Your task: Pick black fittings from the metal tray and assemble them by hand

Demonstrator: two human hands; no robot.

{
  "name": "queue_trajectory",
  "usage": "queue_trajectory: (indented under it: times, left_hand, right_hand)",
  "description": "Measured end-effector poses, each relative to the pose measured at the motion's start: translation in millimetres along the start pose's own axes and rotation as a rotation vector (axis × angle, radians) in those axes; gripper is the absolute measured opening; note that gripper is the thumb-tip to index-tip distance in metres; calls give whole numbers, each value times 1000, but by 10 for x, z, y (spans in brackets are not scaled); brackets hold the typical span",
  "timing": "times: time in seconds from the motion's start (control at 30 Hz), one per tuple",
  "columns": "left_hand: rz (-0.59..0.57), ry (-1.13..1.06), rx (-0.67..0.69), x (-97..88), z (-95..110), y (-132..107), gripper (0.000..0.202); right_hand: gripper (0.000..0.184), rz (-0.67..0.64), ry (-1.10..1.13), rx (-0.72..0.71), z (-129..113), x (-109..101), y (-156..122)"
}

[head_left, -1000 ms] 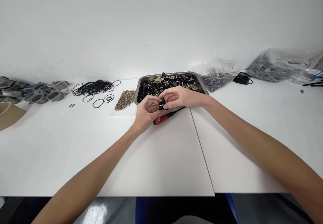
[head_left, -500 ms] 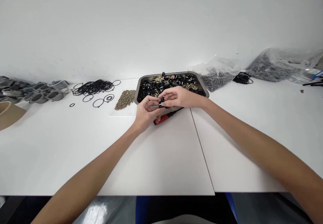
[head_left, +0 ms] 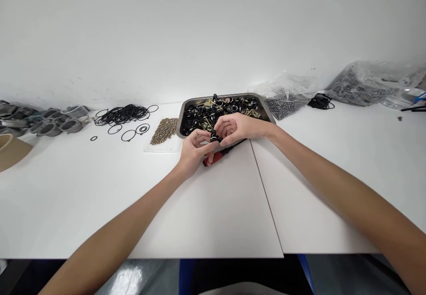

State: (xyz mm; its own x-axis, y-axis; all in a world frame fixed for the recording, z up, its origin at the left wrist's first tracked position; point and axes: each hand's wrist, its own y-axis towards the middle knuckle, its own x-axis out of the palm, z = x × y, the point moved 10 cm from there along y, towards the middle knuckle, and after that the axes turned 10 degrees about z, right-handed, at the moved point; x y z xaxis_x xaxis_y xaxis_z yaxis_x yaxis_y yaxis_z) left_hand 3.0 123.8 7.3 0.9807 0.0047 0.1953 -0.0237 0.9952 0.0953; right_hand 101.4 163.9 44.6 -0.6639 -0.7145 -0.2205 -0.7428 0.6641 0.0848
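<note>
Between the thumb and fingers of my left hand [head_left: 195, 151] is a small black fitting [head_left: 214, 136] with a pale ring around it. My right hand [head_left: 234, 128] is curved close beside it, thumb and fingers apart; whether a fingertip touches the fitting is hard to see. Under my left hand, a fingertip reaches the red handle of a screwdriver [head_left: 218, 156]; its shaft points right along the tray's front. Directly behind both hands stands a metal tray [head_left: 182, 124], heaped with black and brass-coloured fittings [head_left: 201, 116].
Left of the tray, small brass-coloured pieces [head_left: 164, 131] lie on a white sheet. Further left are black rubber rings [head_left: 123, 115], grey housings [head_left: 49, 128] and a tan curved piece [head_left: 13, 151]. Plastic bags of small parts [head_left: 286, 102] and a black bundle [head_left: 320, 101] sit right.
My right thumb and fingers have spread and drawn back slightly to the right from the black fitting, which now shows more fully in my left hand.
</note>
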Motion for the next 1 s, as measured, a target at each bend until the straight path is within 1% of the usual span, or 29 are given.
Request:
queue_trajectory:
  times: [0.17, 0.33, 0.5, 0.67, 0.87, 1.0]
  left_hand:
    - [-28, -13, -17, 18, -3, 8, 53]
    - [-20, -18, -33, 9, -19, 12, 57]
    - [-21, -9, -11, -9, -21, 23, 55]
    - [-21, -14, -6, -13, -19, 29, 53]
    - [-22, -19, -11, -15, -16, 27, 53]
    - [-23, -20, -19, -18, -26, 33, 54]
  right_hand:
    - [36, 72, -50, 4, 13, -61, 1]
    - [34, 112, -110, -2, 46, -117, 18]
    - [30, 115, -109, -1, 59, -125, 27]
    - [30, 113, -112, -2, 46, -119, 25]
    - [22, 105, -166, -21, 33, -108, 25]
    - [25, 107, -143, -25, 52, -106, 34]
